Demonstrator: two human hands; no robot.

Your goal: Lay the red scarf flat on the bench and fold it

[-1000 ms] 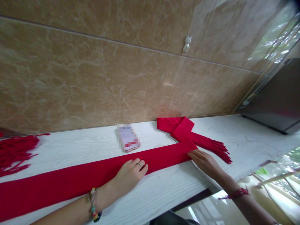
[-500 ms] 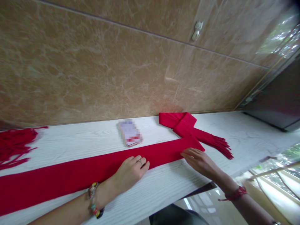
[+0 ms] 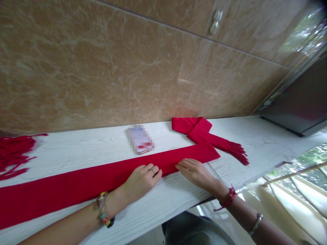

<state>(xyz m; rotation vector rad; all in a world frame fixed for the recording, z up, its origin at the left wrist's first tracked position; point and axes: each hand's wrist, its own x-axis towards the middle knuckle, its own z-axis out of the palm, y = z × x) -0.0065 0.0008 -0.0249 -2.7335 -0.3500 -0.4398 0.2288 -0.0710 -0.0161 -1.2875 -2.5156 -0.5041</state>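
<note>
A long red scarf [image 3: 76,182] lies flat across the white wood-grain tabletop. Its right end doubles back at a folded corner and crosses over itself, ending in a fringe [image 3: 238,152]. My left hand [image 3: 143,179], with a ring on one finger, rests on the scarf near its front edge, fingers curled down on the cloth. To its right, my right hand [image 3: 195,172] touches the same front edge, its fingers stretched out and side by side. The right thumb is mostly hidden.
Behind the scarf lies a phone [image 3: 140,139], partly blurred out. A red fringed bundle [image 3: 15,153] sits at the far left. A brown marble-patterned wall [image 3: 114,68] rises along the table's back edge. A dark box-like object [image 3: 296,98] stands at the right.
My right hand has slid left along the scarf's front edge, away from the folded corner and closer to my left hand. The left hand stays in place; the view has shifted slightly.
</note>
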